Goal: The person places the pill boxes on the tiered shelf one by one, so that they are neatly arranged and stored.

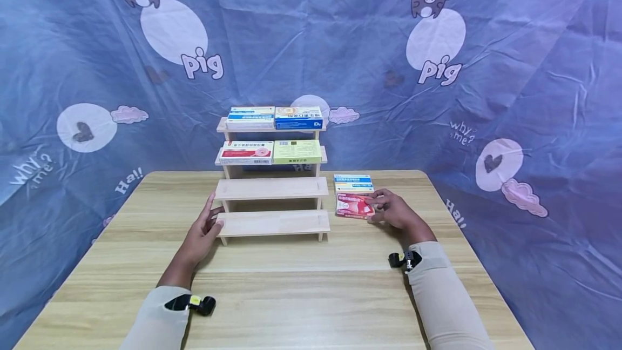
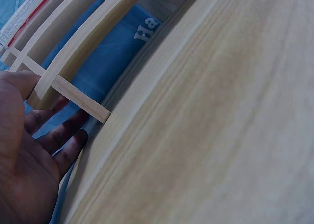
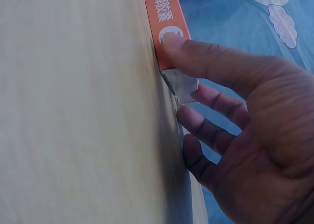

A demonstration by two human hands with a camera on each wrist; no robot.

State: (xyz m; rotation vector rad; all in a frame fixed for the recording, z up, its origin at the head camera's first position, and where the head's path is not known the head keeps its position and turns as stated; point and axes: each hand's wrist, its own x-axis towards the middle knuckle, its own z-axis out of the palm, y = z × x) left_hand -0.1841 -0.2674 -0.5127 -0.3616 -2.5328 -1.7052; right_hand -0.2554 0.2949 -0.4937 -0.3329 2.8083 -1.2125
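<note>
A wooden stepped rack [image 1: 272, 224] stands on the table with four-tier-style steps, the lower two bare. My left hand [image 1: 199, 236] holds its left end, thumb on the lowest step and the other fingers beside and beneath it in the left wrist view. To the right of the rack lies a red medicine box [image 1: 352, 205]. My right hand [image 1: 396, 212] grips that box by its right end; the thumb [image 3: 216, 57] presses its printed orange-red side in the right wrist view, and fingertips reach the far side. Just behind it lies a blue-and-white medicine box [image 1: 352, 183].
On the top step sit a blue-and-white box [image 1: 250, 118] and a blue vitamin D box [image 1: 298, 118]. The step below bears a red-and-white box [image 1: 246, 153] and a yellow-green box [image 1: 297, 152]. A blue printed curtain [image 1: 311, 31] hangs around the wooden table [image 1: 291, 307].
</note>
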